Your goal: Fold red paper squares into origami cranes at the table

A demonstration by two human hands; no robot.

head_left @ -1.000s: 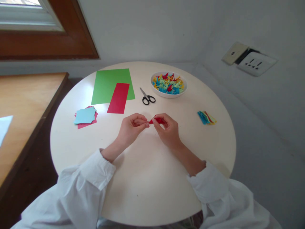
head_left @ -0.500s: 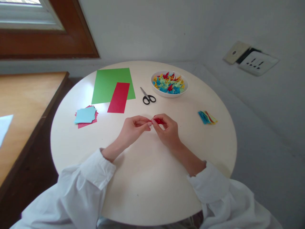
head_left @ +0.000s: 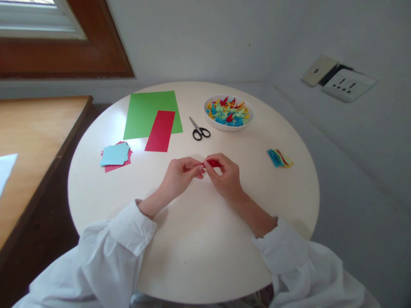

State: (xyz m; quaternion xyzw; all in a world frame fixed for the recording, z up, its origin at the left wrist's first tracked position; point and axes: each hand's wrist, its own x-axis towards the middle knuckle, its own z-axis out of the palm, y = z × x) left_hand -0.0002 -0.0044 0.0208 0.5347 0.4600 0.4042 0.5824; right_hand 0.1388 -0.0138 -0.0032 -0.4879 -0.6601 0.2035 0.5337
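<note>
A small piece of folded red paper (head_left: pixel 214 163) is pinched between my two hands above the middle of the table. My left hand (head_left: pixel 180 175) grips its left end with thumb and forefinger. Around the larger right part close the fingers of my right hand (head_left: pixel 225 174), which hide much of its shape. Beyond the hands lies a pair of black-handled scissors (head_left: pixel 199 131). A red paper strip (head_left: pixel 160 131) rests partly over a green sheet (head_left: pixel 149 109) at the back left.
The round white table (head_left: pixel 205 248) also bears a white bowl (head_left: pixel 224 127) of colourful folded paper pieces. On the left sits a stack of light blue and red paper squares (head_left: pixel 114 155); on the right, a fanned bundle of folded papers (head_left: pixel 279 158). A wooden desk (head_left: pixel 38 128) stands left.
The left fingertips have shifted slightly on the red paper. Both hands otherwise stay in the same place, and everything on the table lies as before.
</note>
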